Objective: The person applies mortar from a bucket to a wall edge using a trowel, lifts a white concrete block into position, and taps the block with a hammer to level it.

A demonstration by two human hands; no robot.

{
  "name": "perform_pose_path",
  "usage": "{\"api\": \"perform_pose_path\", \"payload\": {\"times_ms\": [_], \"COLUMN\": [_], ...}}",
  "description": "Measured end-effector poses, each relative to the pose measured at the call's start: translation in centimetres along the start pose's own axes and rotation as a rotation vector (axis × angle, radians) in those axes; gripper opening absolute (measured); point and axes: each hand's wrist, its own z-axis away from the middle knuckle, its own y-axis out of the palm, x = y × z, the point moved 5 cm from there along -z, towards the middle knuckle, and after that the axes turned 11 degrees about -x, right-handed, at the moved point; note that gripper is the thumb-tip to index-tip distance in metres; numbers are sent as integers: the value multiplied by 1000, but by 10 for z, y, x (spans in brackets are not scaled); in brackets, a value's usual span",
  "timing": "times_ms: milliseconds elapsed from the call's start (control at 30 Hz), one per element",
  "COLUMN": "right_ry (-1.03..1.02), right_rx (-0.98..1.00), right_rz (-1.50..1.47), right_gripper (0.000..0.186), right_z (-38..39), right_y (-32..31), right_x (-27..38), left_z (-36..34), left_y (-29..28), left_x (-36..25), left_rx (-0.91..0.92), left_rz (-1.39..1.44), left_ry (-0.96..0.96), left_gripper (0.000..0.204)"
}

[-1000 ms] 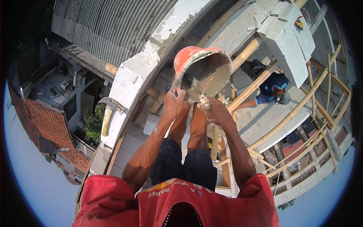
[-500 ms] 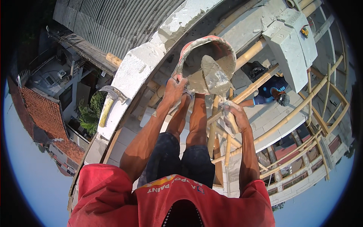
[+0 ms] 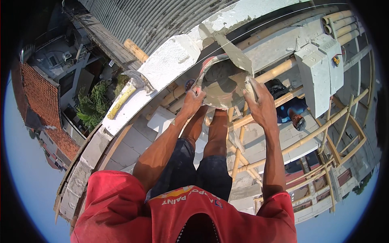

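Note:
My left hand (image 3: 196,101) is closed on the near-left rim of a bucket (image 3: 210,95) with a red outside and wet grey mortar (image 3: 227,87) inside. My right hand (image 3: 259,101) grips the pale, mortar-smeared handle of a trowel (image 3: 249,87). Its grey-coated blade (image 3: 231,52) rises from the bucket's right side toward the white wall top (image 3: 178,50), where grey mortar is smeared; whether it touches the wall I cannot tell. A claw hammer (image 3: 125,94) with a yellow handle lies on the wall top to my left.
Bamboo scaffold poles (image 3: 308,137) run below and right, where a person in blue (image 3: 292,109) works. Concrete blocks (image 3: 314,69) carry a small yellow-black tool (image 3: 336,60). A corrugated roof (image 3: 146,16) lies beyond the wall; tiled roofs (image 3: 32,93) are far down left.
The trowel blade has swung up out of the bucket toward the wall top, with my right hand higher. My left hand still holds the bucket. The view has shifted somewhat.

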Motion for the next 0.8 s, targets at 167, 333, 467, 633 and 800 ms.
{"api": "perform_pose_path", "payload": {"times_ms": [167, 333, 467, 633, 800], "right_ry": [-295, -302, -271, -226, -221], "right_rx": [-13, -59, -77, -142, -328], "right_rz": [433, 696, 734, 754, 756], "right_gripper": [47, 47, 46, 38, 30], "right_z": [-52, -76, -99, -133, -182], "right_y": [56, 72, 65, 56, 43], "right_x": [49, 52, 47, 26, -12], "left_z": [26, 38, 39, 32, 37], "left_y": [-23, -29, -42, -33, -28], "left_x": [14, 30, 54, 55, 10], "left_rx": [-68, -81, -115, -72, -65], "left_rz": [57, 62, 65, 111, 68], "left_ry": [31, 5, 8, 4, 31], "left_gripper": [42, 43, 43, 43, 41]}}
